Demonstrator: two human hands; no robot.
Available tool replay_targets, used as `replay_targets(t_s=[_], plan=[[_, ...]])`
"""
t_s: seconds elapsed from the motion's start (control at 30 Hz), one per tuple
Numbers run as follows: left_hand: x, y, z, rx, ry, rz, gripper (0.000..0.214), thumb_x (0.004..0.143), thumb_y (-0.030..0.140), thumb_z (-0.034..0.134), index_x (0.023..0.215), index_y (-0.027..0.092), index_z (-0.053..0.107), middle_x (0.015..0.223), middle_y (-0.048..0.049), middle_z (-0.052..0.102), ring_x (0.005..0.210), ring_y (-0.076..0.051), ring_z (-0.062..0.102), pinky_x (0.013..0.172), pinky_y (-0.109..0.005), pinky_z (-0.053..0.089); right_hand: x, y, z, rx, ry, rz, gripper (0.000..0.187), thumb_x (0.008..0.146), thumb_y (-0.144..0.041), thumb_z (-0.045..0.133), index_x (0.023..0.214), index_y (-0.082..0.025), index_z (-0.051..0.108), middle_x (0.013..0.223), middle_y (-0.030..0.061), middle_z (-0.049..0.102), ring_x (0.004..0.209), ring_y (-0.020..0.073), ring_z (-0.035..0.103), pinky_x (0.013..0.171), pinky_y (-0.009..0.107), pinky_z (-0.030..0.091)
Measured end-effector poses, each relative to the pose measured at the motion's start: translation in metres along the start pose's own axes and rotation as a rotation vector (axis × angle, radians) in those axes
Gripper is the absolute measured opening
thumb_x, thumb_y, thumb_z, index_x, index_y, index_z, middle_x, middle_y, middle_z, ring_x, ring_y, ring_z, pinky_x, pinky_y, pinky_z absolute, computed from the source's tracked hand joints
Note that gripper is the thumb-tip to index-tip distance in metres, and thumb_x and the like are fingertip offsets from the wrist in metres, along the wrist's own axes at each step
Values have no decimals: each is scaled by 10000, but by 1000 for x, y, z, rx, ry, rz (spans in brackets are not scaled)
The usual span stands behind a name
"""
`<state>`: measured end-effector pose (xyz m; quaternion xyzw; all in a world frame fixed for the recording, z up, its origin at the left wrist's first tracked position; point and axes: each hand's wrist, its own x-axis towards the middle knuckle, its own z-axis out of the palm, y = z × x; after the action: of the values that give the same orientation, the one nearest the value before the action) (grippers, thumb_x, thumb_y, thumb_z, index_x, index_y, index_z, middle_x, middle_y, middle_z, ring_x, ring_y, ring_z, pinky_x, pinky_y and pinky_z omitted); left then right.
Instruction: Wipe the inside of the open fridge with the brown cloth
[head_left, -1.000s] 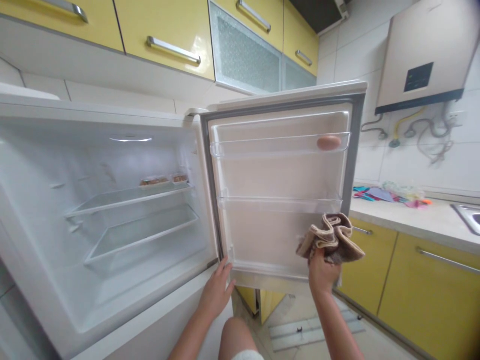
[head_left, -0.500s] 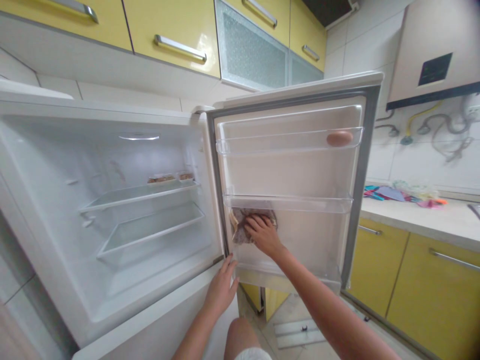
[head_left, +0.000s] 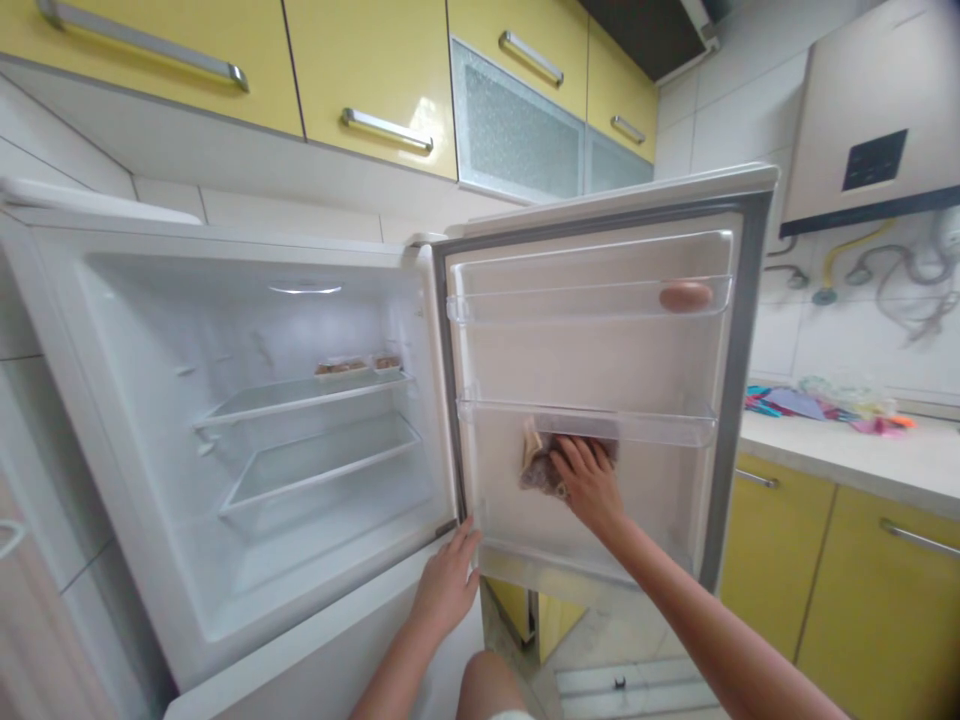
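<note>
In the head view, my right hand presses a brownish-grey cloth with a pale edge flat against the inner face of the open fridge door. It sits just under the clear middle door shelf, fingers bent over the cloth. My left hand rests at the front corner of the fridge, by the hinge side, its fingers stretched out and holding nothing. One brown egg lies at the right end of the upper door shelf.
Inside the fridge, small packs of food stand on the upper glass shelf. To the right, a counter carries colourful cloths and bags. Yellow wall cabinets hang above; a water heater is at the right.
My right hand and the cloth have slid to the right across the inner door. The left hand stays at the fridge corner. The camera view has shifted slightly.
</note>
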<state>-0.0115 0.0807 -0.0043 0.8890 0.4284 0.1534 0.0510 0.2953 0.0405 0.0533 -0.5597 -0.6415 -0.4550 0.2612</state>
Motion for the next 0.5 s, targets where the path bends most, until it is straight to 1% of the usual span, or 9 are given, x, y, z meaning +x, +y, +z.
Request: replay_targets(t_s=[0.07,0.13,0.2,0.23,0.27,0.33,0.4,0.5], plan=[[0,-2,1,-21,11,10,626,828,112,444,1449,183,475,1665,-112,322,1436,-264,475,1186,-446,419,-28,24,-7,-58,69,197,395,799,-172,637,1191,-221,659,1422,149,561,1338,336,450,1138,539,348],[0,-4,5,-62,35,25,633,818,92,439,1443,186,477,1660,-118,331,1438,-256,474,1194,-443,416,-52,45,-11,-81,125,345,366,800,-206,623,1163,-225,657,1399,153,551,1318,348,454,1098,528,410],[1,-6,12,-115,68,43,642,810,73,433,1439,197,474,1657,-117,337,1458,-243,449,1215,-450,396,-68,58,-11,-57,135,394,373,793,-214,614,1163,-239,648,1413,140,526,1319,347,449,1075,517,450],[2,-7,16,-140,84,50,647,806,64,430,1437,199,471,1657,-116,337,1473,-236,427,1229,-454,378,-71,60,-10,-45,133,398,381,786,-204,608,1164,-243,643,1428,135,511,1330,346,440,1073,519,458],[3,-8,20,-162,98,54,650,804,57,428,1438,196,467,1657,-118,336,1488,-229,404,1243,-456,359,-70,60,-7,-35,127,392,394,780,-187,599,1168,-243,637,1444,132,497,1346,346,426,1078,525,457],[5,-9,27,-190,114,54,649,806,48,421,1441,178,457,1658,-127,330,1509,-223,364,1261,-458,328,-59,52,0,-22,117,369,420,766,-149,582,1175,-234,630,1470,133,479,1380,344,395,1098,541,435],[6,-7,32,-195,114,48,646,812,43,409,1446,159,447,1662,-135,319,1520,-219,339,1270,-454,310,-38,38,10,-1,96,327,433,750,-120,581,1168,-216,638,1468,143,497,1390,345,382,1126,552,395],[7,-2,33,-183,101,29,640,826,56,403,1460,145,434,1673,-133,295,1528,-210,322,1270,-426,305,2,11,22,61,12,218,404,743,-116,611,1133,-204,665,1456,137,549,1374,346,397,1153,557,333]])
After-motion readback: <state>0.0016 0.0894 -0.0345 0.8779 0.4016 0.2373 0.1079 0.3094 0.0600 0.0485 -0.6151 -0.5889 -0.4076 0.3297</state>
